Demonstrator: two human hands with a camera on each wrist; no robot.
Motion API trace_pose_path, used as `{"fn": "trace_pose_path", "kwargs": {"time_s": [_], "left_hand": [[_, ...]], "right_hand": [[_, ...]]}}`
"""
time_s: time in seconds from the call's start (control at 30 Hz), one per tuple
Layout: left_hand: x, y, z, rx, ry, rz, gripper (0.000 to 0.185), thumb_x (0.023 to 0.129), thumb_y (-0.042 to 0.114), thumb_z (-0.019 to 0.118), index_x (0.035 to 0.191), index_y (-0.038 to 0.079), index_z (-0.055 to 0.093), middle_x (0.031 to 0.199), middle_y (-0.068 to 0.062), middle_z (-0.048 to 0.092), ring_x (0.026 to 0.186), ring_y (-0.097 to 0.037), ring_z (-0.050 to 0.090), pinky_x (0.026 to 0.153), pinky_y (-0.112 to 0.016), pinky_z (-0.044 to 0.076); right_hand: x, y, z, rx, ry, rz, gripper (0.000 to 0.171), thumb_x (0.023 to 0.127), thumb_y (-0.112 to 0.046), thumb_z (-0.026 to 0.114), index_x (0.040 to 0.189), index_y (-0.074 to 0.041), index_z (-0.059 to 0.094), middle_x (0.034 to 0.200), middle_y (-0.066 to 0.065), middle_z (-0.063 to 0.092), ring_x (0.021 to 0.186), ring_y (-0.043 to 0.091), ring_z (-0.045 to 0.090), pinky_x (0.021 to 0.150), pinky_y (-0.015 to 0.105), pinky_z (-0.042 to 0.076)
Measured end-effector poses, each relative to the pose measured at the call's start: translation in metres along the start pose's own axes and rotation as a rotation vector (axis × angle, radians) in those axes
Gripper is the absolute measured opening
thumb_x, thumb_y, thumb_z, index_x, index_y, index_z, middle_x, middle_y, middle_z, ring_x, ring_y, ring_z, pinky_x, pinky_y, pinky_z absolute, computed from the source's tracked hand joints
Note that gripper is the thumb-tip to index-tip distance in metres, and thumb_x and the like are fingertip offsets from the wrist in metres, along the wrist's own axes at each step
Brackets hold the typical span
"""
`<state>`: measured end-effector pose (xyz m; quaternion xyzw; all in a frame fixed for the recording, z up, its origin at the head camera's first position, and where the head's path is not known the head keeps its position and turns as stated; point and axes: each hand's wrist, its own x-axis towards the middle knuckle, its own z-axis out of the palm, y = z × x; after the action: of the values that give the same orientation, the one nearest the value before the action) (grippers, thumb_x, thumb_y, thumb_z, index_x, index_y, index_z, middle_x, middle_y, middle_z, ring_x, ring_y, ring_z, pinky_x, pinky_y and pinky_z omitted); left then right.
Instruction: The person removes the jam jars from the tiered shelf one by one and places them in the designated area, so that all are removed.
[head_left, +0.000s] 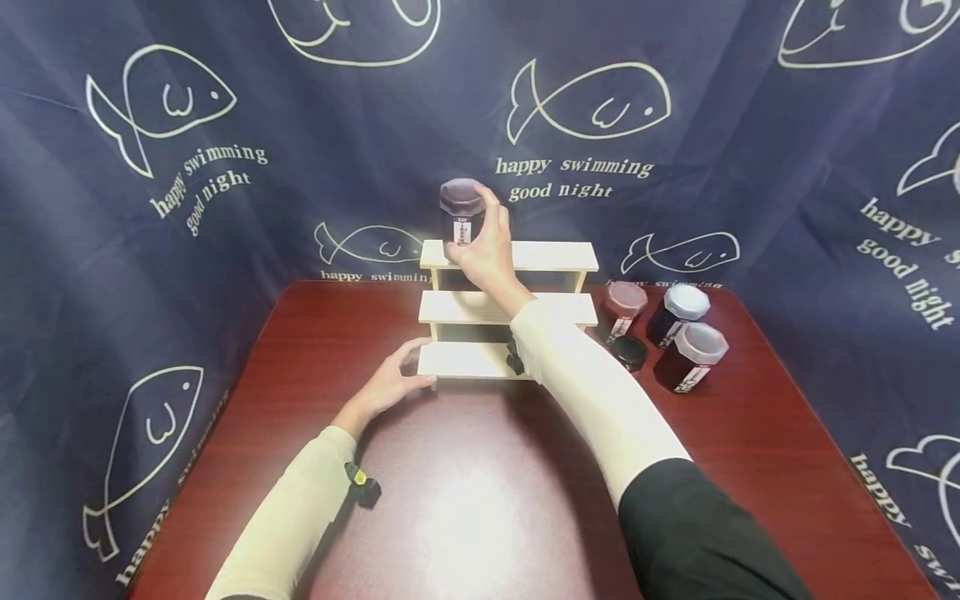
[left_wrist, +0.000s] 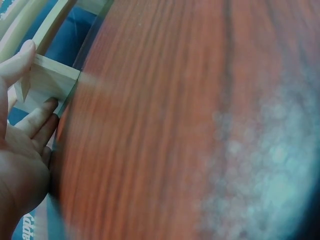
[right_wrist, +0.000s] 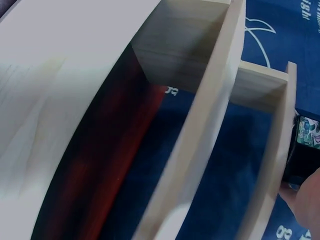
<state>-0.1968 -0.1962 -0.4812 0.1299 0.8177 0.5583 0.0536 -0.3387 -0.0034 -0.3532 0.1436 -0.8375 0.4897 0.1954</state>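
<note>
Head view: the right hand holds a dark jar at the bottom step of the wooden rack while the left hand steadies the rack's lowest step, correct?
Not quite. The head view shows the right hand holding the dark jar at the top step of the wooden rack, not the bottom. The left hand does rest against the lowest step.

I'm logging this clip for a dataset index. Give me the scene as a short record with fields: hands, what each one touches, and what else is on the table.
right hand: grips a dark jar at the left end of the top step
left hand: fingers against the lower left corner of the wooden stepped shelf
surface: red-brown table
other jars: four, standing right of the shelf
backdrop: navy fish-print cloth
</note>
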Motion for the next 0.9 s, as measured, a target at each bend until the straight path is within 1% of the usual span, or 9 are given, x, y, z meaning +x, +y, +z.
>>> {"fn": "trace_pose_path", "kwargs": {"time_s": [0.1,0.23,0.33,0.47,0.53,0.63,0.77,0.9], "left_hand": [[0.001,-0.001,0.002,0.007,-0.002,0.003,0.072,0.087,0.004,0.078,0.149,-0.002,0.042,0.146,-0.028,0.048,0.136,-0.047,0.042,0.111,-0.060,0.034],[0.007,-0.017,0.004,0.005,0.016,0.004,0.073,0.086,0.004,0.078,0.149,-0.001,0.042,0.147,-0.027,0.047,0.137,-0.048,0.041,0.111,-0.061,0.032],[0.012,-0.031,0.005,-0.007,0.020,-0.006,0.075,0.087,0.006,0.079,0.151,0.003,0.041,0.148,-0.026,0.047,0.137,-0.047,0.041,0.110,-0.060,0.035],[0.014,-0.038,0.005,-0.019,0.017,-0.013,0.077,0.086,0.011,0.081,0.152,0.008,0.041,0.149,-0.023,0.047,0.138,-0.043,0.041,0.110,-0.058,0.036],[0.015,-0.040,0.005,-0.020,0.019,-0.010,0.076,0.085,0.013,0.082,0.151,0.010,0.043,0.149,-0.021,0.048,0.138,-0.043,0.041,0.111,-0.058,0.034],[0.015,-0.040,0.004,-0.014,0.026,-0.010,0.075,0.084,0.015,0.083,0.150,0.014,0.046,0.149,-0.018,0.048,0.138,-0.042,0.042,0.112,-0.058,0.033],[0.014,-0.039,0.004,0.012,0.029,-0.019,0.074,0.084,0.016,0.082,0.149,0.016,0.047,0.151,-0.015,0.047,0.139,-0.042,0.041,0.113,-0.057,0.033],[0.013,-0.037,0.004,0.021,0.032,-0.014,0.073,0.084,0.016,0.082,0.149,0.016,0.046,0.151,-0.016,0.047,0.139,-0.043,0.041,0.113,-0.057,0.031]], "right_hand": [[-0.001,0.001,-0.012,0.007,-0.003,0.007,0.107,0.070,-0.009,0.087,0.153,-0.034,0.025,0.145,0.011,0.040,0.128,0.027,0.047,0.101,0.038,0.045],[-0.002,0.002,-0.028,0.004,-0.001,-0.046,0.105,0.069,-0.009,0.088,0.153,-0.029,0.027,0.146,0.012,0.041,0.127,0.027,0.048,0.102,0.034,0.045],[-0.006,0.005,-0.040,0.020,0.000,-0.078,0.105,0.068,-0.008,0.089,0.152,-0.027,0.029,0.146,0.012,0.041,0.125,0.026,0.050,0.101,0.029,0.044],[-0.013,0.011,-0.059,0.039,0.019,-0.106,0.105,0.067,-0.004,0.090,0.151,-0.024,0.030,0.145,0.012,0.042,0.125,0.025,0.050,0.101,0.026,0.043],[-0.016,0.013,-0.068,0.042,0.034,-0.113,0.105,0.066,-0.003,0.090,0.151,-0.022,0.031,0.142,0.013,0.043,0.124,0.025,0.051,0.101,0.027,0.044],[-0.023,0.017,-0.085,0.049,0.047,-0.097,0.106,0.065,-0.002,0.090,0.150,-0.022,0.031,0.140,0.014,0.045,0.121,0.026,0.052,0.100,0.032,0.046],[-0.036,0.025,-0.110,0.057,0.044,-0.052,0.107,0.064,-0.002,0.090,0.150,-0.027,0.031,0.138,0.014,0.047,0.117,0.031,0.056,0.099,0.040,0.048],[-0.052,0.037,-0.137,0.049,0.062,-0.033,0.106,0.064,-0.002,0.089,0.150,-0.030,0.032,0.137,0.015,0.048,0.117,0.035,0.058,0.099,0.045,0.048]]}}
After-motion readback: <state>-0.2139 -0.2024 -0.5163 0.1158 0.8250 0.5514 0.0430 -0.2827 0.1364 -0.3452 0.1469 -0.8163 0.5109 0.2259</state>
